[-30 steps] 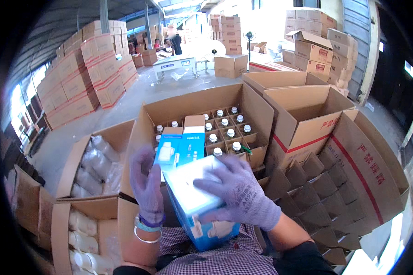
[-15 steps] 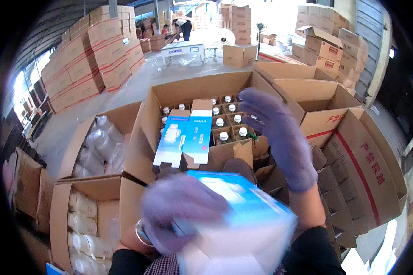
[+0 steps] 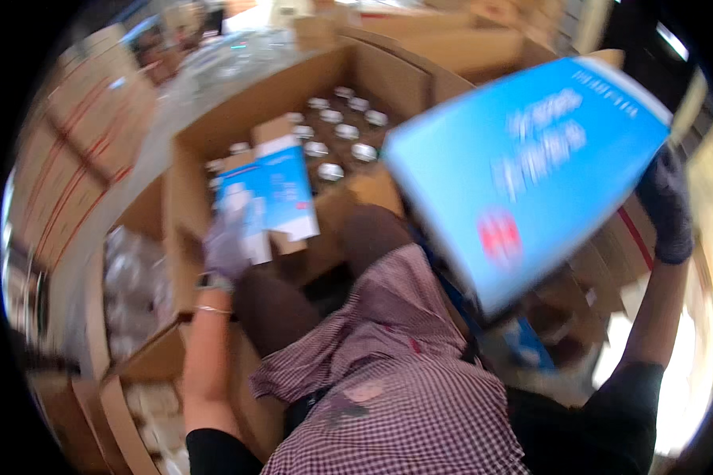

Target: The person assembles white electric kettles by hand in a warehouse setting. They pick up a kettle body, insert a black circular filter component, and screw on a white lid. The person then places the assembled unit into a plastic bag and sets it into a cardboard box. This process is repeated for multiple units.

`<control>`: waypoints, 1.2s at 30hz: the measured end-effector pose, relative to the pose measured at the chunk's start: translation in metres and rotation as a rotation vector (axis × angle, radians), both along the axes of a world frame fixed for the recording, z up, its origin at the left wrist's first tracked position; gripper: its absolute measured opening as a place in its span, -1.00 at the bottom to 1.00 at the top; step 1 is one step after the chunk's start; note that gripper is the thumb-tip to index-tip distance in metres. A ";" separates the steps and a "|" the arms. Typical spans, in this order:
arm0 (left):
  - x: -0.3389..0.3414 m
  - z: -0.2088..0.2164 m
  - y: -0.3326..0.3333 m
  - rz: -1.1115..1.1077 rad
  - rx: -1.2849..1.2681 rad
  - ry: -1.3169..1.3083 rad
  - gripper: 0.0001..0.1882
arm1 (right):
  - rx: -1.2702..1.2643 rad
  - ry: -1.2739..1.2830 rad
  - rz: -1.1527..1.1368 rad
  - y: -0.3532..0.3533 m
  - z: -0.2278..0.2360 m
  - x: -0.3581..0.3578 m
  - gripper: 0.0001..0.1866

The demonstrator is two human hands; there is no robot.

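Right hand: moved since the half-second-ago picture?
Yes, rightward. Judged against the bottle carton, the right hand then overlapped its right side; now it's well right of it, gripping the raised blue box.

Room above bottles (image 3: 345, 131); blue box (image 3: 523, 186) blocks right hand (image 3: 667, 210).

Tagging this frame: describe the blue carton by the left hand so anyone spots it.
Find the big open brown box of white-capped bottles. On its near-left side lies a blue-and-white carton, the left hand at its left edge. Unlike the blue box raised in the right hand, it lies low, beside the bottles.
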State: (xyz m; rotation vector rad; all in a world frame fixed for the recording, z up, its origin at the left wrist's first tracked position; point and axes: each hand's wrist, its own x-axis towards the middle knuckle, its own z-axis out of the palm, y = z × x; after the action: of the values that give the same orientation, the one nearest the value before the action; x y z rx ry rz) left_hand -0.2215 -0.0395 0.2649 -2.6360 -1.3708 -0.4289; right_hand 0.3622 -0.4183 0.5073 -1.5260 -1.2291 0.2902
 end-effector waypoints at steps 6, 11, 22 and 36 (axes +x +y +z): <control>-0.105 -0.140 0.097 0.039 -0.098 0.715 -0.21 | -0.653 -0.092 -0.599 -0.214 0.014 -0.051 -0.30; -0.086 -0.127 0.107 -0.085 0.064 0.589 -0.27 | -1.223 -0.359 -0.441 -0.225 -0.115 -0.099 -0.58; 0.007 0.162 -0.013 -0.401 0.176 -1.191 -0.53 | -0.594 -0.210 -0.317 -0.141 -0.541 -0.127 -0.64; 0.099 0.242 -0.218 -0.528 0.543 -1.364 -0.70 | -0.025 0.383 0.949 0.025 -0.088 -0.191 0.49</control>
State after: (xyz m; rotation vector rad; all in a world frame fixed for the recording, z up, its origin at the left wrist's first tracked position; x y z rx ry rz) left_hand -0.1229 -0.2573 0.5066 -2.0327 -0.4002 -2.4932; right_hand 0.1715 -0.3936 0.4191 -0.7470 -1.5489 1.1563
